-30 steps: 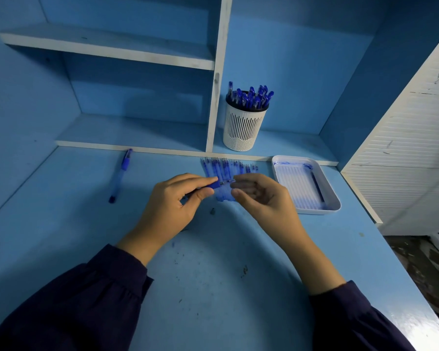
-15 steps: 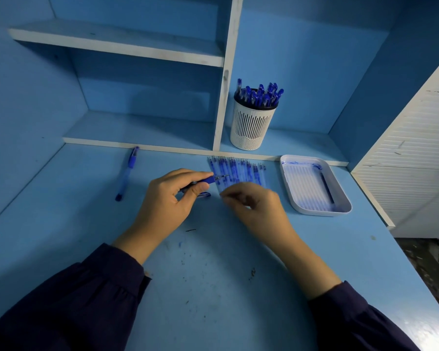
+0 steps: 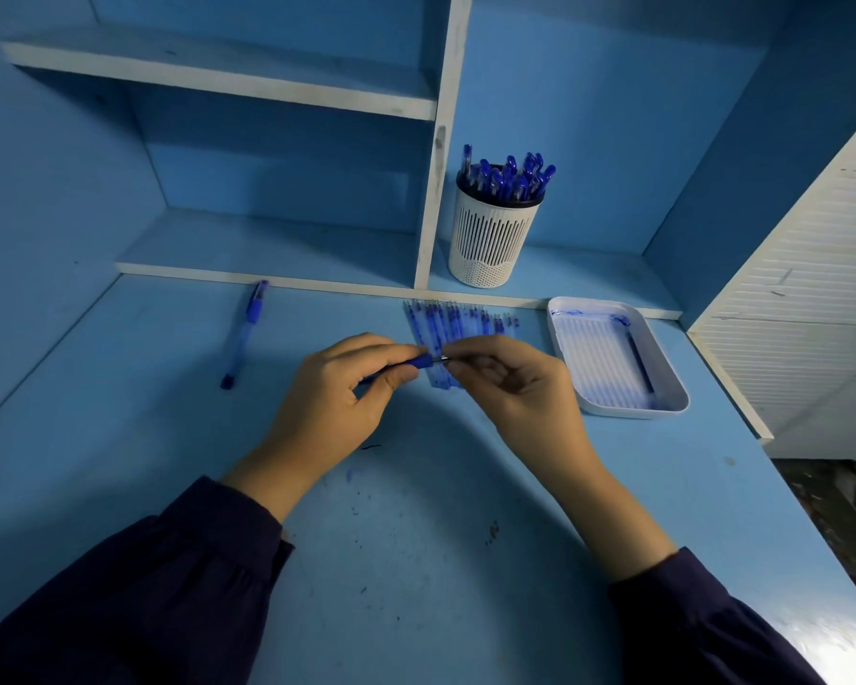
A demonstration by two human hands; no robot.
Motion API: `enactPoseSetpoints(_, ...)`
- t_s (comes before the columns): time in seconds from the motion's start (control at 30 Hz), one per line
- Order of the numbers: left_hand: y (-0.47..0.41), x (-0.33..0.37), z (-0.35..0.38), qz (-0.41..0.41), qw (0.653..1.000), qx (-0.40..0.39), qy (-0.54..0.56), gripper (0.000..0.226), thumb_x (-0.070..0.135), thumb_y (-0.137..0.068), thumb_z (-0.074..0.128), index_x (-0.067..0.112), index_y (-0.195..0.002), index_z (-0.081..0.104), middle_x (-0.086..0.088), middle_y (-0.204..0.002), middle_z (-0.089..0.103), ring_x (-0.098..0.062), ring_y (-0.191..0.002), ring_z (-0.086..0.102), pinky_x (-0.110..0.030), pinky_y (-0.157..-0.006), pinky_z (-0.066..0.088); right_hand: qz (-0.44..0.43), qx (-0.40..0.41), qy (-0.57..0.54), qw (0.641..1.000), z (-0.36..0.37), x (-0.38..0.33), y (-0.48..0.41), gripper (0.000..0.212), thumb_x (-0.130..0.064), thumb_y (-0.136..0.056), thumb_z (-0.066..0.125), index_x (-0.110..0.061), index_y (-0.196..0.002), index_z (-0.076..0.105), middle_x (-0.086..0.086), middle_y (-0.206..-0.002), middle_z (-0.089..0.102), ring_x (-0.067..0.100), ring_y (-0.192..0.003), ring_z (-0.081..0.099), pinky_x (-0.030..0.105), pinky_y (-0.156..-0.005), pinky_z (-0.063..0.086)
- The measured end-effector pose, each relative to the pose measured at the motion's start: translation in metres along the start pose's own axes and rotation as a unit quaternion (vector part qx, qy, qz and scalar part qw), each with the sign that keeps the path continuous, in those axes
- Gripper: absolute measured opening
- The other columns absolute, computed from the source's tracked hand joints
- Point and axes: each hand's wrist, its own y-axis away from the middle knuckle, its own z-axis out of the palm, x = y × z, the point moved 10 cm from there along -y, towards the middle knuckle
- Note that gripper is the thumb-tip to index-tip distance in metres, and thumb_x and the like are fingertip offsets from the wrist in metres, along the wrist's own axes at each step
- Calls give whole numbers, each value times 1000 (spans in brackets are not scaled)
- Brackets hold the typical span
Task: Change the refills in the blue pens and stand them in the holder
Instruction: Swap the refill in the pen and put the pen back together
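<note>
My left hand [image 3: 339,407] grips a blue pen barrel [image 3: 418,361], its grip end pointing right. My right hand [image 3: 517,393] pinches a small metal tip piece [image 3: 443,358] right at the barrel's open end. Just behind both hands lies a row of several blue refills [image 3: 458,321] on the desk. A white slotted holder [image 3: 492,239] stands on the low shelf, filled with several blue pens [image 3: 507,175]. One capped blue pen [image 3: 244,333] lies alone on the desk at the left.
A white ribbed tray [image 3: 614,358] with blue ink smears and one dark refill sits to the right of my hands. White-edged shelves [image 3: 268,281] run along the back. A white slatted panel [image 3: 806,313] stands at the right beside the desk's edge.
My right hand lifted from the row of refills and came back to the barrel's end with the tip piece. The left hand kept its hold on the barrel.
</note>
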Motion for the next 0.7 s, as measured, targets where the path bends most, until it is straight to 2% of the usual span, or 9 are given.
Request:
enactPoseSetpoints(0.13, 0, 1, 1, 5, 1000, -9, -5, 20, 12, -90, 68, 9, -109, 74, 1, -92, 71, -11, -82, 66, -31, -71, 54, -4, -10, 77, 997, 2, 2, -1, 7, -10, -88, 68, -15, -91, 71, -18, -71, 65, 3, -69, 62, 20, -73, 50)
enactPoseSetpoints(0.23, 0, 4, 3, 14, 1000, -19, -11, 21, 15, -90, 67, 10, -109, 74, 3, -93, 71, -5, -83, 64, -22, -73, 53, -7, -23, 91, 996, 1, 2, -1, 6, -18, -88, 70, -14, -91, 72, -13, -74, 67, 6, -70, 62, 19, -71, 50)
enactPoseSetpoints(0.33, 0, 4, 4, 11, 1000, -17, -5, 21, 15, -91, 67, 9, -110, 74, 3, -94, 71, -4, -83, 63, -20, -73, 52, 3, -50, 40, 998, 0, 2, -2, 18, -4, -85, 71, -10, -101, 69, -1, -86, 71, 11, -81, 67, 20, -79, 51)
enactPoseSetpoints(0.4, 0, 4, 3, 10, 1000, -15, -5, 21, 15, -91, 67, 9, -110, 74, 2, -94, 71, -7, -82, 64, -22, -72, 52, -10, -55, 45, 997, 1, 0, -3, 15, -2, -86, 69, -10, -98, 68, -3, -85, 70, 9, -80, 66, 18, -78, 50)
enactPoseSetpoints(0.47, 0, 5, 3, 15, 1000, -15, -9, 21, 15, -91, 67, 9, -110, 74, 2, -93, 71, -8, -81, 64, -23, -71, 53, -17, -52, 67, 996, 0, 0, -2, 7, -10, -87, 69, -14, -93, 70, -12, -79, 69, 5, -75, 64, 15, -73, 47)
enactPoseSetpoints(0.53, 0, 6, 3, 18, 1000, -15, -13, 21, 15, -90, 68, 9, -110, 74, 2, -93, 71, -7, -81, 63, -21, -72, 52, -10, -48, 59, 997, -2, 2, -2, 8, -14, -86, 71, -15, -94, 71, -11, -80, 70, 4, -75, 65, 15, -73, 48)
enactPoseSetpoints(0.63, 0, 5, 2, 15, 1000, -11, -16, 22, 17, -90, 68, 9, -109, 74, 4, -94, 71, -2, -83, 62, -18, -74, 52, 1, -57, 9, 998, -2, 4, -3, 19, -1, -85, 70, -8, -103, 69, 1, -88, 71, 13, -84, 67, 21, -80, 51)
enactPoseSetpoints(0.7, 0, 4, 2, 12, 1000, -13, -16, 22, 17, -91, 67, 9, -109, 74, 7, -94, 69, 1, -84, 61, -17, -75, 51, -4, -61, 15, 998, 0, 3, -2, 15, 1, -86, 68, -8, -98, 70, -8, -83, 70, 7, -78, 65, 17, -75, 48)
